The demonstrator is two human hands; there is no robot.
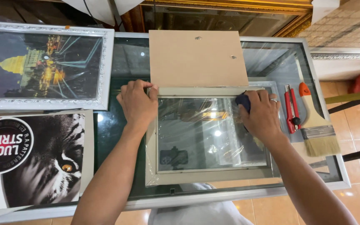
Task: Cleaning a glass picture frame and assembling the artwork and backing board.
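Both arms extended forward; left hand (137,104) curled, palm down; right hand (262,115) clenched.
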